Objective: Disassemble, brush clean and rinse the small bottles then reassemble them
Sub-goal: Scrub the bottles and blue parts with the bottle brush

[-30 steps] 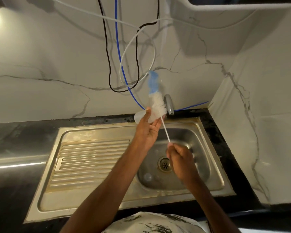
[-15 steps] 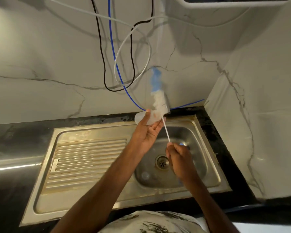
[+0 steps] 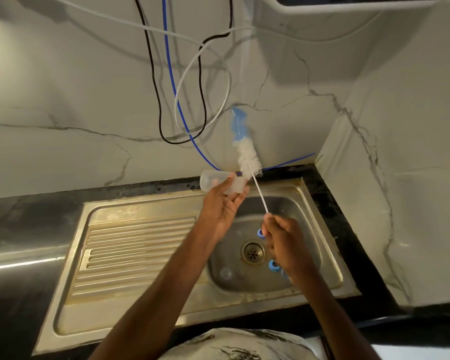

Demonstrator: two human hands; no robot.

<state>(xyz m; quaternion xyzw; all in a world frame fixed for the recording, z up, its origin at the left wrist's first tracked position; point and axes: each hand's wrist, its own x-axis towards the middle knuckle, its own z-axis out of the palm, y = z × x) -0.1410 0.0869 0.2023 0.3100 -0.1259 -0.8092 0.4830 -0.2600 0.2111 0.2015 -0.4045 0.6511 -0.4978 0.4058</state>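
My left hand [image 3: 222, 206] holds a small clear bottle [image 3: 213, 180] on its side above the back edge of the sink, its open mouth pointing right. My right hand [image 3: 283, 242] grips the thin white handle of a bottle brush [image 3: 247, 154] over the basin. The brush's white bristles and blue tip stick up beside the bottle's mouth, outside the bottle. Blue bottle rings [image 3: 273, 266] lie in the basin by my right hand, and clear small parts [image 3: 225, 273] sit at the basin's left.
The steel sink [image 3: 140, 245] has a ribbed drainboard on the left and a drain [image 3: 252, 252] in the basin. A tap is partly hidden behind the brush. Black, white and blue cables [image 3: 182, 113] hang down the marble wall. A black countertop [image 3: 24, 216] surrounds the sink.
The brush has come out of the bottle and tilted a little to the left. My right hand has drawn back over the basin, uncovering the blue rings.
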